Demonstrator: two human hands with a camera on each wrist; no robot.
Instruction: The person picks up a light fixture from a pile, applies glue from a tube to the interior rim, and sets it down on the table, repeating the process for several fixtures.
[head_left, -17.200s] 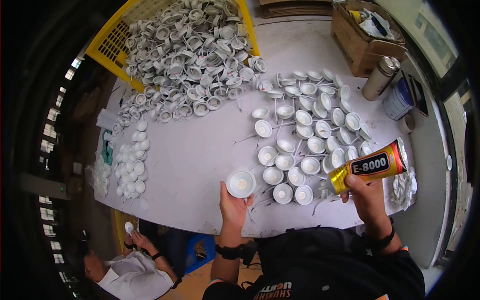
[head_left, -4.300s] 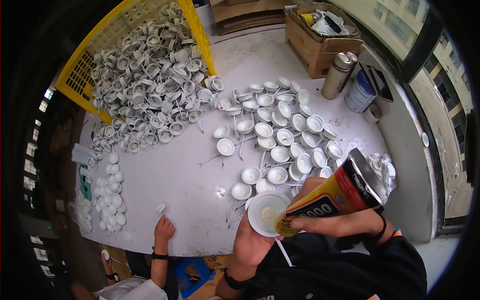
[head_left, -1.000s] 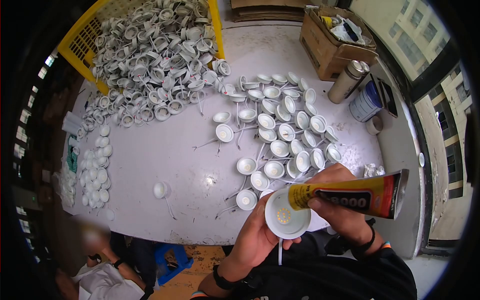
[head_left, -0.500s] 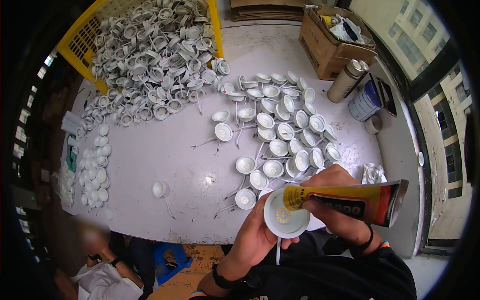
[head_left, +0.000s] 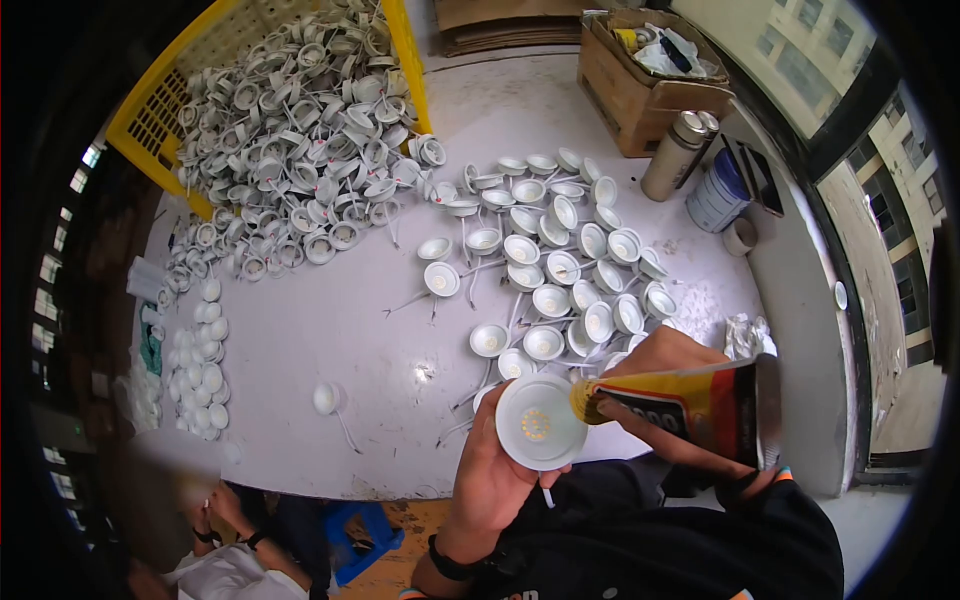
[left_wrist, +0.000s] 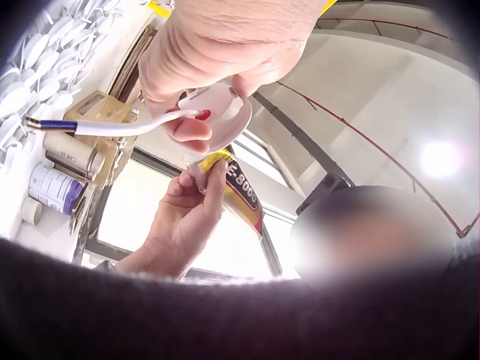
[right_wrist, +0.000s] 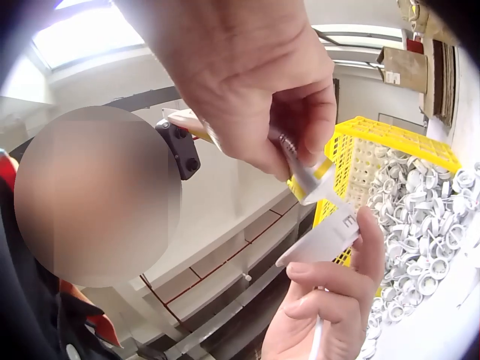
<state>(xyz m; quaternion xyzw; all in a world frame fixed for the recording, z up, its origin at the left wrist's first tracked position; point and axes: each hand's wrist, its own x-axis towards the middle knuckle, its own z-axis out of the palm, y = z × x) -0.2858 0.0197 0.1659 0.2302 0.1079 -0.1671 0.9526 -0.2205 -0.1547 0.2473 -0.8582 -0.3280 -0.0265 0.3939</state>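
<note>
My left hand (head_left: 488, 488) holds a white LED downlight (head_left: 540, 425) by its side, the round dish facing up and yellow LED dots showing at its centre. From its back, in the left wrist view, runs a white cable (left_wrist: 124, 126) with bare-ended wires. My right hand (head_left: 668, 350) grips a yellow, black and red E-8000 glue tube (head_left: 700, 405), tilted with its nozzle end down at the dish's right rim. The right wrist view shows the tube's neck (right_wrist: 306, 184) close over the downlight's edge, with the fingers pinching the tube above it.
Rows of similar downlights (head_left: 550, 300) lie beyond my hands. A yellow crate (head_left: 408, 70) spills a heap of white fittings. White round caps (head_left: 200, 365) and a lone downlight (head_left: 327, 398) lie left; another person (head_left: 235, 555) sits there. Bottles and a carton (head_left: 640, 95) stand back right.
Since half a second ago, the glue tube's nozzle has shifted from over the dish to its right rim. Much earlier the tube was held apart from the downlight. A lone downlight has appeared at left.
</note>
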